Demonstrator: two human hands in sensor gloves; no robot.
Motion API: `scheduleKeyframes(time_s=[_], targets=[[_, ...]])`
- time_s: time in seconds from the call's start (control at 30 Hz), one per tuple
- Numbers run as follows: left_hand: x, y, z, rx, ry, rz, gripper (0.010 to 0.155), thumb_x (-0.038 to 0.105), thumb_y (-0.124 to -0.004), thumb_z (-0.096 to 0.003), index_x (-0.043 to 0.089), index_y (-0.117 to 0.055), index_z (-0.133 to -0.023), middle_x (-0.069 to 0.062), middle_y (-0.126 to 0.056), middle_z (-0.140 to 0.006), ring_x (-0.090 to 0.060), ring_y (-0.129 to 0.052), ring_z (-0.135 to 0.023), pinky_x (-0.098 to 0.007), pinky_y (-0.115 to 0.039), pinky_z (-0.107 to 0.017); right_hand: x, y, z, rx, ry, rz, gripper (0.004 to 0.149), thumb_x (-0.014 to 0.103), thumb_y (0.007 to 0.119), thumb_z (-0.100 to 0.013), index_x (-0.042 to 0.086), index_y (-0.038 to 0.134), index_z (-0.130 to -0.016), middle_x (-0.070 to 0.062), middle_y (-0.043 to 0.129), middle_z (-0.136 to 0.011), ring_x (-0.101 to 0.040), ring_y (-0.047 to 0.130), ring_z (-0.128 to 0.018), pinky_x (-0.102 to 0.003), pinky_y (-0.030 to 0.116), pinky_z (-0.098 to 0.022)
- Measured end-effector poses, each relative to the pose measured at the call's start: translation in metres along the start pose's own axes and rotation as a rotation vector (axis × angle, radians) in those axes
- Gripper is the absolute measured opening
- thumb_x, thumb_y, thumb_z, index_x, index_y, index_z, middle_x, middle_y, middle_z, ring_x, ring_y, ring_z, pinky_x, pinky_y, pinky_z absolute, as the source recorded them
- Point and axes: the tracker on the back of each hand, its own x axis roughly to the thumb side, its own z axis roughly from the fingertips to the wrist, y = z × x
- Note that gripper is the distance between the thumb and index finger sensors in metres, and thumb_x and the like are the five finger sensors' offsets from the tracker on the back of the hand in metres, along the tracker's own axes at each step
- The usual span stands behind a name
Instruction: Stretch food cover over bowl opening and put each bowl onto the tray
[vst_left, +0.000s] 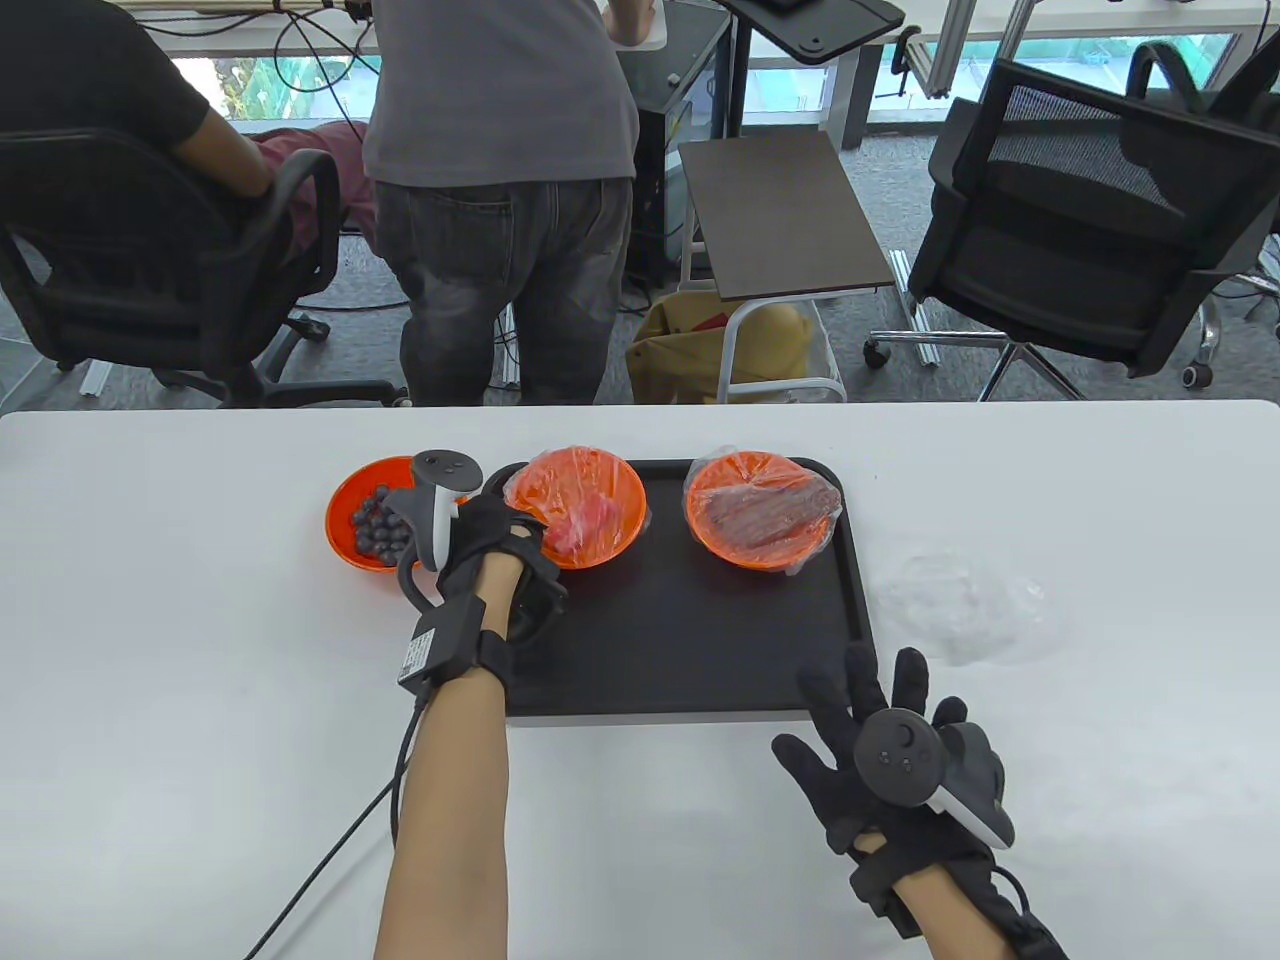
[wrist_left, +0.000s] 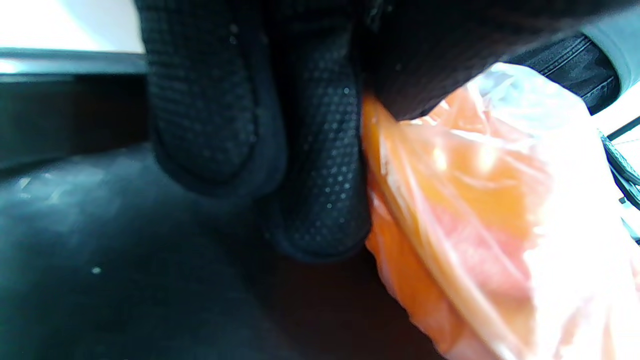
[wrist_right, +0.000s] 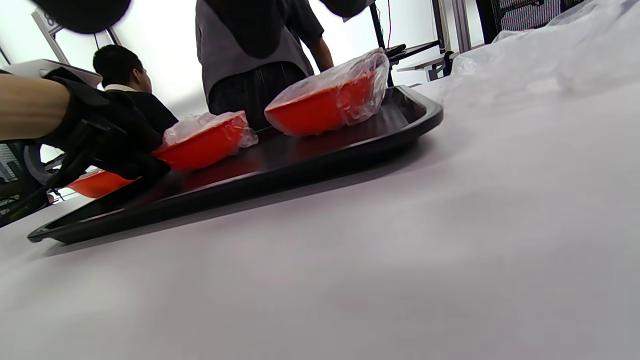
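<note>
Two round orange plastic bowls under crinkled clear film on a flat black tray (vst_left: 700, 640), left one (vst_left: 580, 505) touched at its near-left rim by left hand (vst_left: 495, 560), grip unclear; right hand (vst_left: 890, 760) flat on white desk (vst_left: 200, 650), fingers (vst_left: 912, 672) spread apart; uncovered bowl of dark berries (vst_left: 375, 515) beside tray's left.

In the table view the left hand (vst_left: 500, 560) covers the near rim of the covered bowl (vst_left: 580, 505) beside it, so the fingers' contact with it cannot be judged. The left wrist view is blurred; its fingers (wrist_left: 320, 165) hide part of that bowl. The right hand (vst_left: 890, 760) leaves its own wrist view; its forearm is cut off.
</note>
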Motion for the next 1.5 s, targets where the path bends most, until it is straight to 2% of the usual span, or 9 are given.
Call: scheduleKeyframes(time_s=[0.3, 0.53, 0.7, 0.9, 1.0, 1.13, 1.27, 1.37, 1.5], targets=[[-0.002, -0.001, -0.002, -0.033, -0.005, 0.028, 0.054, 0.045, -0.09, -0.0494, 0.017, -0.084, -0.095, 0.0, -0.112, -0.071, -0.014, -0.128, -0.04, -0.027, -0.107, -0.03, 0.0, -0.001, -0.001, 0.016, 0.005, -0.011, 0.083, 0.073, 0.054, -0.051, 0.029, 0.042, -0.12, -0.015, 0.019, -0.122, -0.053, -0.003, -0.099, -0.079, 0.01, -0.054], [-0.008, 0.0, 0.002, -0.073, 0.002, 0.087, 0.062, 0.05, -0.091, -0.0489, 0.014, -0.081, -0.099, -0.007, -0.11, -0.076, -0.021, -0.127, -0.047, -0.032, -0.106, -0.034, -0.002, -0.001, -0.001, 0.028, 0.016, -0.02, 0.083, 0.073, 0.054, -0.05, 0.029, 0.042, -0.12, -0.016, 0.019, -0.122, -0.053, -0.003, -0.099, -0.079, 0.01, -0.054], [-0.012, 0.01, 0.013, -0.089, 0.001, 0.144, 0.068, 0.055, -0.092, -0.0478, 0.01, -0.082, -0.097, -0.014, -0.109, -0.078, -0.028, -0.125, -0.049, -0.038, -0.105, -0.035, -0.004, -0.002, 0.0, 0.035, 0.025, -0.024, 0.083, 0.073, 0.054, -0.05, 0.028, 0.043, -0.12, -0.016, 0.019, -0.122, -0.053, -0.003, -0.099, -0.079, 0.009, -0.054], [-0.017, 0.043, 0.036, -0.149, -0.071, 0.204, 0.067, 0.059, -0.088, -0.0483, 0.018, -0.081, -0.1, -0.01, -0.106, -0.084, -0.03, -0.121, -0.057, -0.042, -0.102, -0.038, -0.005, -0.004, 0.001, 0.036, 0.021, -0.017, 0.083, 0.073, 0.054, -0.05, 0.028, 0.043, -0.12, -0.016, 0.019, -0.122, -0.053, -0.003, -0.099, -0.079, 0.009, -0.054], [-0.028, 0.067, 0.043, -0.212, -0.107, 0.34, 0.066, 0.061, -0.087, -0.0487, 0.022, -0.08, -0.102, -0.009, -0.102, -0.089, -0.032, -0.118, -0.063, -0.043, -0.101, -0.038, -0.006, -0.005, 0.002, 0.033, 0.025, -0.026, 0.083, 0.073, 0.054, -0.05, 0.029, 0.043, -0.12, -0.016, 0.019, -0.122, -0.053, -0.003, -0.099, -0.079, 0.009, -0.054], [-0.051, 0.1, 0.047, -0.243, -0.124, 0.498, 0.068, 0.061, -0.086, -0.0495, 0.023, -0.077, -0.104, -0.01, -0.097, -0.095, -0.034, -0.113, -0.071, -0.046, -0.099, -0.043, -0.007, -0.007, 0.003, 0.027, 0.025, -0.029, 0.083, 0.073, 0.054, -0.05, 0.029, 0.043, -0.12, -0.015, 0.019, -0.122, -0.053, -0.003, -0.099, -0.079, 0.009, -0.054], [-0.079, 0.13, 0.045, -0.152, -0.098, 0.565, 0.068, 0.061, -0.086, -0.0493, 0.023, -0.076, -0.105, -0.01, -0.095, -0.096, -0.035, -0.112, -0.073, -0.047, -0.098, -0.045, -0.007, -0.007, 0.004, 0.027, 0.028, -0.031, 0.083, 0.073, 0.055, -0.05, 0.028, 0.043, -0.12, -0.016, 0.019, -0.122, -0.053, -0.003, -0.099, -0.079, 0.009, -0.054], [-0.102, 0.148, 0.04, -0.044, -0.053, 0.594, 0.067, 0.06, -0.086, -0.049, 0.024, -0.077, -0.104, -0.01, -0.094, -0.097, -0.036, -0.111, -0.072, -0.047, -0.099, -0.043, -0.007, -0.007, 0.003, 0.026, 0.03, -0.034, 0.083, 0.073, 0.055, -0.05, 0.028, 0.044, -0.119, -0.015, 0.019, -0.122, -0.053, -0.003, -0.099, -0.079, 0.009, -0.054], [-0.124, 0.157, 0.029, 0.038, 0.022, 0.573, 0.068, 0.059, -0.087, -0.0484, 0.026, -0.075, -0.106, -0.011, -0.088, -0.101, -0.037, -0.108, -0.076, -0.046, -0.099, -0.043, -0.007, -0.007, 0.003, 0.03, 0.031, -0.031, 0.083, 0.073, 0.054, -0.051, 0.028, 0.043, -0.12, -0.016, 0.019, -0.122, -0.053, -0.003, -0.099, -0.079, 0.009, -0.054]])
